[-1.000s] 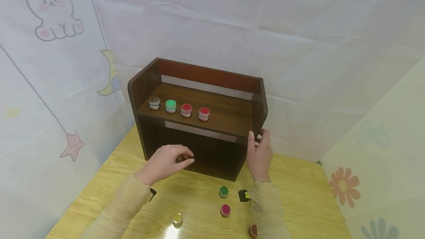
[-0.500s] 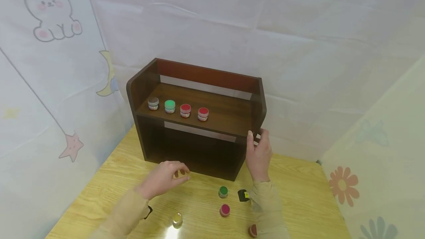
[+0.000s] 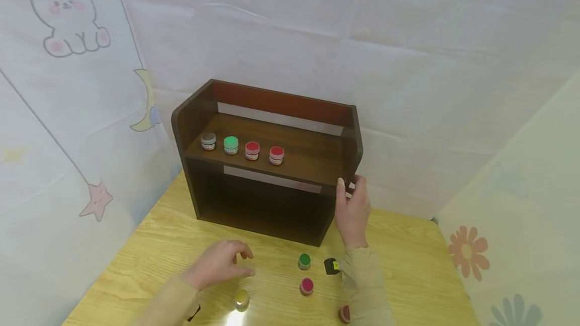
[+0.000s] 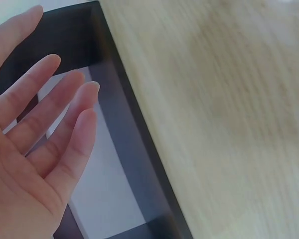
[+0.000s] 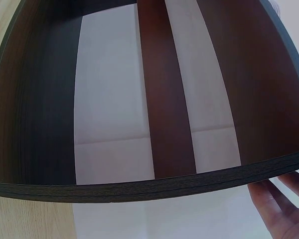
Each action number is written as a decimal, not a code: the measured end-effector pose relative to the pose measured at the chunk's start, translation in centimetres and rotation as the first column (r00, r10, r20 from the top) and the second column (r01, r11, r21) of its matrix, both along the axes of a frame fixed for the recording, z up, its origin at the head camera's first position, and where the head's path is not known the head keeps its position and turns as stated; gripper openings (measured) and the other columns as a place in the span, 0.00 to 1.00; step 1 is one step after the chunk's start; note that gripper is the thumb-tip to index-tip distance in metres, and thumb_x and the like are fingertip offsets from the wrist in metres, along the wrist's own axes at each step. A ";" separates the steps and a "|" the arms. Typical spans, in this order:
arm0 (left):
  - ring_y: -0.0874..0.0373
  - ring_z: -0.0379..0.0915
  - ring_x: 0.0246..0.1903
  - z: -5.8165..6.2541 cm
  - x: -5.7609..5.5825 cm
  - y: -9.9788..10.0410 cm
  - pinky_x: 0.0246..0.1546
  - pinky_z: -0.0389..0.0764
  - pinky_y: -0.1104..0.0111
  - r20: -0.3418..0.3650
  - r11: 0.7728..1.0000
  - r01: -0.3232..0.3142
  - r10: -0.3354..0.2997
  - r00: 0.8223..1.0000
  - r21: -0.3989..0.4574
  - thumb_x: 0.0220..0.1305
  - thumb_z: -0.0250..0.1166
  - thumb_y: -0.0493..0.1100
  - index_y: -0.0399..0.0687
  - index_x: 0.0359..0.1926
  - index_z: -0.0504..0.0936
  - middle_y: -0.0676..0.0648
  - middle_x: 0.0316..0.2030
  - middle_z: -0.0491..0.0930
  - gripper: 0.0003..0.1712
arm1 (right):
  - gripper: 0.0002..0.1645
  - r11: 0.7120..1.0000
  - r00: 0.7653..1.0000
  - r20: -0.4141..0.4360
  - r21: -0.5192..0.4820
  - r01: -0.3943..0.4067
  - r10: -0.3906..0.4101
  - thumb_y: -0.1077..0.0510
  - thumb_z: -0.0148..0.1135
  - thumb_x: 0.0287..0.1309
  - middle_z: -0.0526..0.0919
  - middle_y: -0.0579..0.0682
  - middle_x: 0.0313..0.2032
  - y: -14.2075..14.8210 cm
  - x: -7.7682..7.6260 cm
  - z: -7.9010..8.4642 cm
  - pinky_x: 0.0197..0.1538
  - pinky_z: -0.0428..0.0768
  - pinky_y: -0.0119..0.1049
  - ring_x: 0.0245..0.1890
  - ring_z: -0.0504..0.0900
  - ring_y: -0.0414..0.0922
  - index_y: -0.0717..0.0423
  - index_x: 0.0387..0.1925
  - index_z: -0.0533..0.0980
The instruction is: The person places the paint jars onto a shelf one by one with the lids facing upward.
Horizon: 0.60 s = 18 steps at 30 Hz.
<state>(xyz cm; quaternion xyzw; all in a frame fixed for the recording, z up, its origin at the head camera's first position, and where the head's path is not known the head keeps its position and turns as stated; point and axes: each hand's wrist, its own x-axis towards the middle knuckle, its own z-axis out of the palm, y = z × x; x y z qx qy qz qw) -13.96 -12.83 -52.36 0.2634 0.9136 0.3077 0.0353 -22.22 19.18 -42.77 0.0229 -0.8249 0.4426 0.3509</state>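
Note:
A dark brown two-tier shelf (image 3: 263, 239) stands on the wooden table. My right hand (image 3: 353, 215) grips its right side panel near the middle board; in the right wrist view fingers (image 5: 276, 206) touch the panel's outer face. My left hand (image 3: 222, 263) hovers in front of the shelf with fingers loosely bent and nothing in them; the left wrist view shows its palm (image 4: 25, 184). Nearest to it is a small paint jar with a yellow lid (image 3: 242, 300). On the upper board stand a brown-lidded jar (image 3: 208, 141), a light green one (image 3: 231, 145) and two red-lidded jars (image 3: 251, 150) (image 3: 276, 155).
On the table are a green-lidded jar (image 3: 304, 261), a magenta-lidded jar (image 3: 306, 286) and a dark red one (image 3: 345, 314) partly behind the right sleeve. A black wrist device (image 3: 332, 266) sits by that sleeve. White printed cloth (image 3: 290, 39) hangs behind and at both sides.
My left hand has come down and back from in front of the shelf's lower compartment toward the yellow-lidded jar, its thumb and fingers spreading apart. My right hand stays on the shelf's side.

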 end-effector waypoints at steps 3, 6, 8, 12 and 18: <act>0.63 0.76 0.31 -0.4 0.4 -0.3 0.31 0.78 0.66 0.013 1.000 -0.004 0.004 1.000 0.000 0.55 0.77 0.58 0.50 0.43 0.88 0.53 0.38 0.85 0.21 | 0.22 1.000 1.000 0.001 -0.003 -0.003 0.003 0.47 0.57 0.74 0.82 0.60 0.46 0.0 0.0 0.0 0.44 0.83 0.56 0.44 0.84 0.58 0.62 0.52 0.72; 0.65 0.74 0.29 -1.0 0.8 -0.6 0.31 0.77 0.66 0.020 1.000 -0.003 0.003 1.000 -0.011 0.53 0.78 0.59 0.51 0.43 0.88 0.55 0.37 0.84 0.22 | 0.22 1.000 1.000 -0.002 -0.008 -0.003 0.003 0.47 0.57 0.74 0.82 0.60 0.46 0.0 0.0 0.0 0.44 0.83 0.56 0.44 0.84 0.58 0.62 0.52 0.72; 0.67 0.72 0.28 -1.4 1.0 -0.8 0.30 0.76 0.68 0.030 1.000 0.005 -0.004 1.000 -0.014 0.51 0.79 0.59 0.52 0.42 0.87 0.55 0.37 0.83 0.23 | 0.22 1.000 1.000 -0.003 -0.004 0.000 0.000 0.47 0.57 0.74 0.82 0.60 0.46 0.0 0.0 0.0 0.44 0.83 0.55 0.44 0.84 0.58 0.63 0.52 0.72; 0.70 0.68 0.26 -2.2 1.6 -0.9 0.28 0.74 0.69 0.049 1.000 0.017 -0.016 0.999 -0.012 0.46 0.81 0.59 0.54 0.42 0.87 0.58 0.37 0.82 0.25 | 0.21 1.000 1.000 -0.001 -0.006 -0.001 0.001 0.47 0.57 0.74 0.82 0.60 0.46 0.0 0.0 -0.1 0.45 0.83 0.56 0.44 0.84 0.58 0.63 0.52 0.72; 0.69 0.69 0.27 -2.9 2.3 -0.8 0.29 0.74 0.68 0.100 0.999 0.030 -0.028 0.995 -0.019 0.41 0.82 0.60 0.56 0.41 0.87 0.62 0.36 0.80 0.26 | 0.22 1.000 1.000 0.001 -0.006 -0.006 0.006 0.47 0.57 0.74 0.82 0.60 0.46 0.0 0.1 0.0 0.44 0.83 0.56 0.44 0.84 0.58 0.62 0.52 0.72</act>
